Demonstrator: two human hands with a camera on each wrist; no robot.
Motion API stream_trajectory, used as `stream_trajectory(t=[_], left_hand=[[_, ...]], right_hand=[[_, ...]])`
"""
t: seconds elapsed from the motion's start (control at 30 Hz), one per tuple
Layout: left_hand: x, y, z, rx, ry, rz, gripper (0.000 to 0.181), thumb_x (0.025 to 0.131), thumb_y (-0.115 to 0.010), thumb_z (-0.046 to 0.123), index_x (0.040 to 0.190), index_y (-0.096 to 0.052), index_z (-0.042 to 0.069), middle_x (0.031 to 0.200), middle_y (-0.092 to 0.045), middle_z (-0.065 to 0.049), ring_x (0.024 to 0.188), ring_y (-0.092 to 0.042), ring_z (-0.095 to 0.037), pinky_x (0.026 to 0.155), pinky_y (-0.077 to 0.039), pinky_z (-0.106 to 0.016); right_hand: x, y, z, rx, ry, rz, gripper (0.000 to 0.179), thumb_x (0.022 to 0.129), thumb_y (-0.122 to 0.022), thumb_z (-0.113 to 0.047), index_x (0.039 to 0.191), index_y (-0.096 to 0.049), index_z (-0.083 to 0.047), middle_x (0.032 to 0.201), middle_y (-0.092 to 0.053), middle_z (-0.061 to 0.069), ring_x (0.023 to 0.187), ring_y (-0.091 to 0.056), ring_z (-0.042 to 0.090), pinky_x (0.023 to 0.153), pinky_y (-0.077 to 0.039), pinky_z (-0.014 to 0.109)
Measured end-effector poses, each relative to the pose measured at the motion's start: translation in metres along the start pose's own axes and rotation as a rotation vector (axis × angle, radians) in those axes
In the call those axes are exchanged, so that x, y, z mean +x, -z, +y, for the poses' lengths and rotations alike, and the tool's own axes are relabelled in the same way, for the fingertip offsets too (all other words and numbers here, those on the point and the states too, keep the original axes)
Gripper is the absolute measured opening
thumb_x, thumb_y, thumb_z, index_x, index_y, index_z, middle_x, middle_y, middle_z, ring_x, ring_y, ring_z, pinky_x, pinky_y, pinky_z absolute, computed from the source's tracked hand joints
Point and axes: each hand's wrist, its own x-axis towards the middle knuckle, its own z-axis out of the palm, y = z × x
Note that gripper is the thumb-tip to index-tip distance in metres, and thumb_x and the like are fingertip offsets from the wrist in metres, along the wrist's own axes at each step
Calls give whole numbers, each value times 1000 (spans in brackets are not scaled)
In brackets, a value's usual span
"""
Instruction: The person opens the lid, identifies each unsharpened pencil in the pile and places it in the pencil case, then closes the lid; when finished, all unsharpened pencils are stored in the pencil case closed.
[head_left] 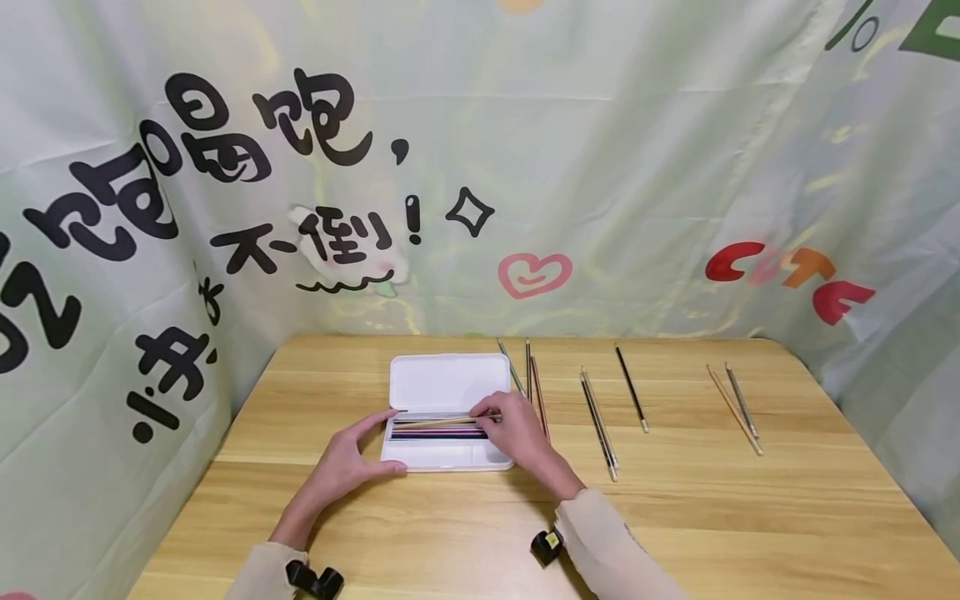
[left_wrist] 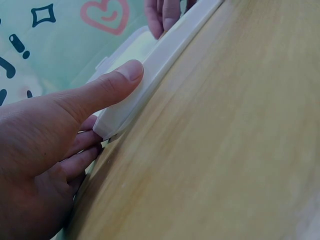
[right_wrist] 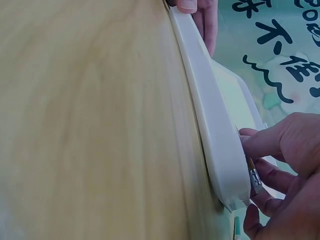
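An opened white pencil case point(head_left: 447, 467) lies on the table, its lid point(head_left: 450, 382) tilted back behind it. Several pencils point(head_left: 435, 435) lie lengthwise in its tray. My left hand point(head_left: 348, 458) grips the case's left end, thumb on the front wall and forefinger at the back; the thumb on the white wall shows in the left wrist view. Over the right end of the tray, my right hand point(head_left: 517, 427) pinches a tan pencil point(head_left: 442, 422). The right wrist view shows a metal pencil ferrule point(right_wrist: 254, 179) by the right fingers. The pinched fingertips are partly hidden.
Right of the case lie a teal pencil point(head_left: 512, 365), a reddish pencil point(head_left: 540, 398) and a dark one. Farther right are a pair of pencils point(head_left: 598, 423), a black pencil point(head_left: 632, 387) and another pair point(head_left: 735, 408). A printed curtain point(head_left: 637, 167) hangs behind the wooden table point(head_left: 750, 533).
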Motion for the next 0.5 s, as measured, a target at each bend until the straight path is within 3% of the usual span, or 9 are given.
stream_trajectory(t=[0.27,0.5], left_hand=[[1,0,-2,10,2,3,87,56,-83,54,133,-50,30,136,-48,2,126,-40,-25,102,-31,-54],[1,1,-1,0,0,-2,86,56,-84,52,133,-50,31,135,-48,4,126,-40,-23,103,-31,-53]], right_hand=[[1,-1,0,29,3,-18,12,78,-71,1,88,-72,-5,84,-68,4,75,-63,12,65,-52,20],[-5,11,1,57,-13,-14,12,82,-69,-3,93,-70,-6,88,-65,3,76,-60,14,63,-51,23]])
